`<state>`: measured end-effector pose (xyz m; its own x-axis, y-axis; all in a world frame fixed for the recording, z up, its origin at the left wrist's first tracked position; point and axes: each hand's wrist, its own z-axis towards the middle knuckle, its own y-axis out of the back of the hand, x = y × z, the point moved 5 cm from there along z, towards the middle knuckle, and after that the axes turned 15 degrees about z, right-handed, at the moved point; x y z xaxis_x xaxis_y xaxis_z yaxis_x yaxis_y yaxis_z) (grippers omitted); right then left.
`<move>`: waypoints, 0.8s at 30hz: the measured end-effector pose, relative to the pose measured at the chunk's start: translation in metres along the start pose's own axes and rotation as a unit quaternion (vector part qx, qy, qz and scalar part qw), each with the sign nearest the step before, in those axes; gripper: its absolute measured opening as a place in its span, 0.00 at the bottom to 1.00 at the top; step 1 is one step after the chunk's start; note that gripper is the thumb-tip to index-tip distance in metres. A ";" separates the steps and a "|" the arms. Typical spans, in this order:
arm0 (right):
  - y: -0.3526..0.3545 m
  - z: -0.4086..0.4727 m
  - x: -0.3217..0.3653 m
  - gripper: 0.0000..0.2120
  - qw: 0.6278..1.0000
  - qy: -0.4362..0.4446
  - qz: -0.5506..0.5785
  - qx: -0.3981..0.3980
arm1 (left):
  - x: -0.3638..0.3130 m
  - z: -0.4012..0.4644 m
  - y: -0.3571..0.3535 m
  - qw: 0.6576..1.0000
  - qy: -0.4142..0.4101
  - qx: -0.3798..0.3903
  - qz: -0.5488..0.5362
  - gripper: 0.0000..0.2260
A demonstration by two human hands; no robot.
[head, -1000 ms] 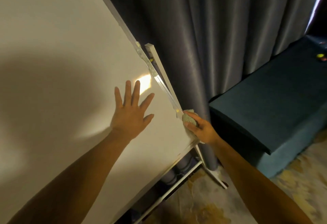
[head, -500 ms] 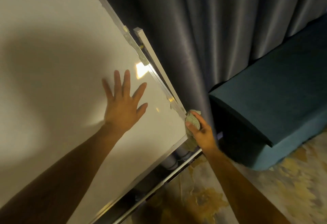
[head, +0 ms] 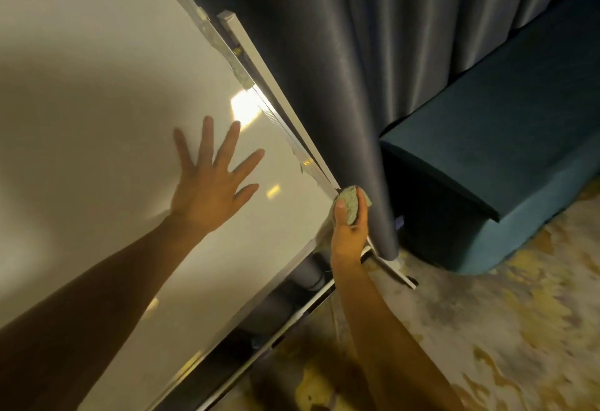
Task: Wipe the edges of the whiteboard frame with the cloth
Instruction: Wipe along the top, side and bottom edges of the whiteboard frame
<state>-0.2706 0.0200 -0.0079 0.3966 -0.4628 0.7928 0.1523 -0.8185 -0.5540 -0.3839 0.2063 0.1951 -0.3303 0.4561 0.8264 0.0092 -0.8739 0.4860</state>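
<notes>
Head view: wad of pale green cloth (head: 349, 204) now at the lower right corner of the white board's silver metal frame (head: 282, 133), having slid down that side rail from a higher spot a second ago. Judged from that, side edge close to finished, bottom rail running toward 7 o'clock likely next.

Right hand (head: 349, 229), just right of centre at about 4 o'clock, closed around the cloth, thumb pressed over its near face, fingers wrapped behind, wrist turned so the wad meets the corner; forearm reaching in from the lower edge at 5 o'clock.

Left hand (head: 212, 183), at about 9 o'clock of centre, spread flat on the glossy white board surface (head: 97, 118), fingers fanned wide, holding nothing, apparently steadying the board; forearm entering from 8 o'clock.

Dark grey pleated curtain (head: 357, 53) hanging just behind the corner; teal upholstered bench (head: 503, 151) at 3 o'clock; yellow-patterned rug (head: 487, 329) below.
</notes>
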 end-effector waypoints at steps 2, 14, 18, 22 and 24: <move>-0.004 -0.004 -0.013 0.26 0.997 -0.046 0.044 -0.050 | 0.004 -0.005 0.000 1.000 -0.014 -0.004 0.006 0.39; -0.042 -0.105 -0.069 0.25 0.981 -0.012 0.151 -0.118 | 0.012 -0.025 0.000 0.992 -0.078 -0.080 0.059 0.40; -0.042 -0.111 -0.079 0.24 0.983 -0.001 0.133 -0.126 | -0.001 -0.083 -0.009 0.991 -0.097 -0.079 0.044 0.38; -0.042 -0.107 -0.081 0.23 0.982 0.014 0.132 -0.135 | -0.032 -0.120 -0.011 0.995 -0.081 -0.052 0.041 0.40; -0.041 -0.105 -0.082 0.23 0.982 0.019 0.135 -0.135 | -0.046 -0.137 -0.015 0.995 -0.076 -0.046 0.045 0.40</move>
<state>-0.4044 0.0557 -0.0235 0.3543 -0.6829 0.6389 -0.2000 -0.7227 -0.6616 -0.4980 0.1755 0.1113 -0.1845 0.3899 0.9022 -0.0569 -0.9206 0.3862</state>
